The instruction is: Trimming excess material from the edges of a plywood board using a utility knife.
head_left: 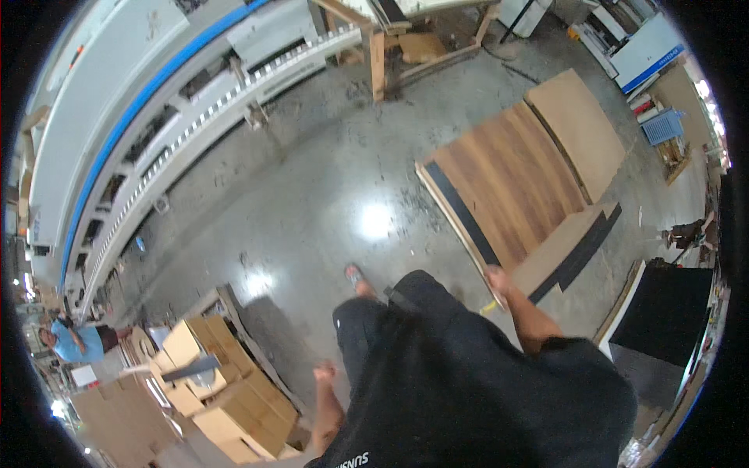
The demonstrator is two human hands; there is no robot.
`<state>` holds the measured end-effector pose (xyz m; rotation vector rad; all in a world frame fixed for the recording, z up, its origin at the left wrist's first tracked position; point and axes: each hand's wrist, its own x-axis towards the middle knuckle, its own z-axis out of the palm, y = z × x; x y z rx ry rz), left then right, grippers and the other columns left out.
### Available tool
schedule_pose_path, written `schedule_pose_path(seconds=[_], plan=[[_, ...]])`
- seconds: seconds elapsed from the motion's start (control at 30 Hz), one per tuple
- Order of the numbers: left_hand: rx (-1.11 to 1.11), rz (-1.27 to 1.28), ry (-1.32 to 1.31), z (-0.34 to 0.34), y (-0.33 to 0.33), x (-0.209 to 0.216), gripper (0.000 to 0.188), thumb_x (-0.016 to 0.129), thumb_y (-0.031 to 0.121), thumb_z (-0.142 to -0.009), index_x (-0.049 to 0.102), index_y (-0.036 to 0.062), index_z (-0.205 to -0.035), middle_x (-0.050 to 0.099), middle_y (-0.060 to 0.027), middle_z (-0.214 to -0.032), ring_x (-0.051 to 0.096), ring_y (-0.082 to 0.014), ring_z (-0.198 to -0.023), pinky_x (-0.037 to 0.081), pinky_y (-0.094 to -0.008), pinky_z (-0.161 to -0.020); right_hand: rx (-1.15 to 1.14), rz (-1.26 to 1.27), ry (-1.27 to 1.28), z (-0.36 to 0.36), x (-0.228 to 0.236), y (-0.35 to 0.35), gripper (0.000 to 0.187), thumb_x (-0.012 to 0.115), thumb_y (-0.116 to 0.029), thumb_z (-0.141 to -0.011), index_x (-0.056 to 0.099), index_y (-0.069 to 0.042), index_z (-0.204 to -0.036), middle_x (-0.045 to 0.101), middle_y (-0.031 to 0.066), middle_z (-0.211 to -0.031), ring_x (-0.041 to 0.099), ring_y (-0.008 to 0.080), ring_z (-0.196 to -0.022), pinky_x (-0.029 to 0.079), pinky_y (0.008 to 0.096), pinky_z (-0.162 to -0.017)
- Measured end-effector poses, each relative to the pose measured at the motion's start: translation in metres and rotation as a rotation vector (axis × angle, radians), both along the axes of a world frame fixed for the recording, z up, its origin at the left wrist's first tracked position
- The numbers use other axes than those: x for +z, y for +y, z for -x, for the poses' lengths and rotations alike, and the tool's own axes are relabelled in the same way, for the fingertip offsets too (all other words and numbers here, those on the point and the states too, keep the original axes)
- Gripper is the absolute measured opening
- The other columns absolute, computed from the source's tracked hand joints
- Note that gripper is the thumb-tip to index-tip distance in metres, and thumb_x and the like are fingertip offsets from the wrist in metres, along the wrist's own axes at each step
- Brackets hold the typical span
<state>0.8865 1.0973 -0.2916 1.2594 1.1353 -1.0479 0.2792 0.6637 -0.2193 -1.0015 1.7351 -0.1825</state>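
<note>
Presently, the right hand (pixel 497 282) is positioned at the nearest corner of the wood-grain panel (pixel 511 175), ahead and right of the person; whether its curled fingers pinch the edge cannot be determined. A black strip (pixel 464 212) lines the panel's left edge. The left hand (pixel 326 372) hangs near cardboard boxes (pixel 251 413), fingers bent, grip indistinct.

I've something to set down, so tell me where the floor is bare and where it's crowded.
The widest bare patch is the grey floor between the long white machine and the brown boards. A smaller one lies between those boards and the black-topped stack at right. It's crowded lower left, among the cardboard boxes, and upper right, around the blue basket.
</note>
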Motion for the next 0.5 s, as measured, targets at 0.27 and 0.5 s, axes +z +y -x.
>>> schedule_pose_path(seconds=[0.27, 0.5], plan=[[-1.115, 0.088, -1.007, -0.298, -0.422, 0.088, 0.056, 0.059, 0.053, -0.107, 0.070, -0.0015, -0.112, 0.071, -0.0077, -0.091, 0.065, -0.0150, -0.080, 0.054, -0.0299, -0.073, -0.320, -0.099, -0.122, -0.082, 0.015, 0.073, 0.041, 0.049, -0.037, -0.110, 0.067, -0.004, -0.124, 0.072, 0.0076, -0.109, 0.070, 0.0240, -0.096, 0.055, 0.0369, -0.079], [-1.134, 0.516, -1.208, -0.270, -0.717, 0.154, 0.059, 0.056, 0.056, -0.108, 0.070, -0.0013, -0.115, 0.073, -0.0090, -0.096, 0.067, -0.0149, -0.088, 0.055, -0.0320, -0.079, -0.397, -0.362, -0.312, -0.147, -0.103, 0.048, 0.025, 0.058, -0.028, -0.103, 0.066, -0.007, -0.114, 0.068, 0.0058, -0.099, 0.067, 0.0238, -0.077, 0.053, 0.0380, -0.061]])
